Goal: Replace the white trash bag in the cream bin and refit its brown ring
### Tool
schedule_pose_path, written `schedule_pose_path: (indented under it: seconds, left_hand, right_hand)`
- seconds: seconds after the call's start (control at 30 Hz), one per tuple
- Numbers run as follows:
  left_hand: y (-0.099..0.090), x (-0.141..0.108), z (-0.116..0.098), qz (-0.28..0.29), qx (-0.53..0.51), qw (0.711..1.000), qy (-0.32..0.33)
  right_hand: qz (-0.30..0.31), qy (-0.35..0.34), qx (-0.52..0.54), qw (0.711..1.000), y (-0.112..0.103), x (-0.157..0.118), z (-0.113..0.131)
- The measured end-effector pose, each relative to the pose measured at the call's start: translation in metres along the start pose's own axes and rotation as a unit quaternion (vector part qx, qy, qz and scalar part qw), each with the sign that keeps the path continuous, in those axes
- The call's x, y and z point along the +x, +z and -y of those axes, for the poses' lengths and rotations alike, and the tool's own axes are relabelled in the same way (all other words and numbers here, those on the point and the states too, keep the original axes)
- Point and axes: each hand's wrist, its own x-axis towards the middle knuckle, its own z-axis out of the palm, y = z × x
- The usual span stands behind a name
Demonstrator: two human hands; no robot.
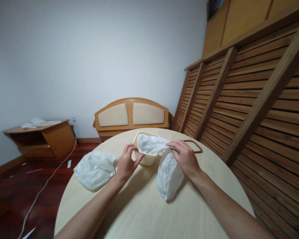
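A pale yellow plastic container [148, 160] stands on the round table near its far side. My left hand [129, 160] grips the container's left front rim between thumb and fingers. A translucent white plastic bag [151, 144] lies over the container's opening, its bulky end inside. My right hand [184, 156] pinches the gathered end of this bag, to the right of the container. Below my right hand, a second filled white bag [168, 177] rests on the table; whether the two bags are joined cannot be told.
A crumpled white bag [96, 170] lies at the left of the round table [139, 212]. Behind my right hand is a brown loop-shaped handle or frame [198, 148]. Slatted wooden panels [239, 99] lean at the right; a headboard [131, 114] stands beyond the table.
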Motion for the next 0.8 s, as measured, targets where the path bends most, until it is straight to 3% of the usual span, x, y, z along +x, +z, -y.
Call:
schedule_pose_path:
  seconds: [0.33, 0.5, 0.8]
  left_hand:
    - [-0.001, -0.001, 0.002, 0.001, -0.001, 1.000, -0.006]
    - [-0.001, -0.001, 0.006, -0.004, 0.006, 1.000, 0.008]
    - [-0.002, 0.000, 0.007, 0.012, 0.052, 0.995, 0.080]
  right_hand:
    - [-0.101, -0.027, -0.035, 0.994, -0.011, 0.006, 0.007]
    - [-0.132, -0.005, -0.011, 0.991, -0.014, 0.006, 0.003]
    - [-0.143, 0.038, 0.028, 0.989, -0.015, 0.005, -0.001]
